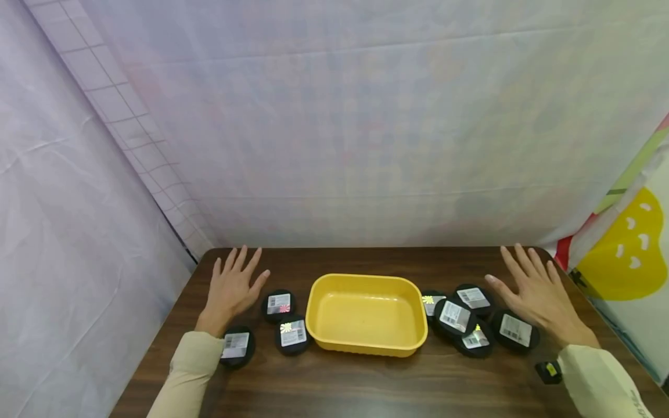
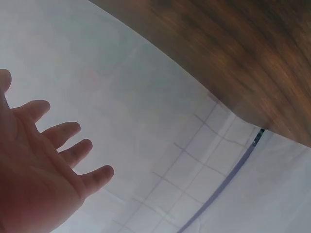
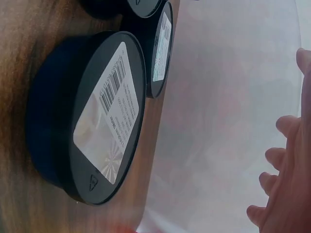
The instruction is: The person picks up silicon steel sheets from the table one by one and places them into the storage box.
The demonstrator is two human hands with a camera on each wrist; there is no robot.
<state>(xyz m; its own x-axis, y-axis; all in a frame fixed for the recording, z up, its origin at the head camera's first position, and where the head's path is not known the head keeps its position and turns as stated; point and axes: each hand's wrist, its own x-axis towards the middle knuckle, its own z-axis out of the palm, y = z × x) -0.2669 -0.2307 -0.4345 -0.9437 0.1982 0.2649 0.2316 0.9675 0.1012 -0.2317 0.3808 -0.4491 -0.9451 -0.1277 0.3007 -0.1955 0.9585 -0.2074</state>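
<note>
My left hand (image 1: 230, 293) is spread with straight fingers above the table's left side, holding nothing. Close to it are a black round container (image 1: 236, 346) by the wrist and another black container (image 1: 279, 304) by the thumb. On the right, my right hand (image 1: 540, 299) is likewise spread and bare. Nearest to it lies a labelled black container (image 1: 515, 331), seen large as a black round tub (image 3: 107, 116) with a barcode sticker in the right wrist view. Between the hands stands a yellow plastic basin (image 1: 366, 348) with nothing in it.
A third black container (image 1: 292, 335) touches or nearly touches the basin's left side. Several more cluster at its right, one container (image 1: 455, 317) resting on others. A small black object (image 1: 549, 371) lies by the right sleeve. White curtains (image 1: 366, 145) hang behind the brown table (image 1: 366, 383).
</note>
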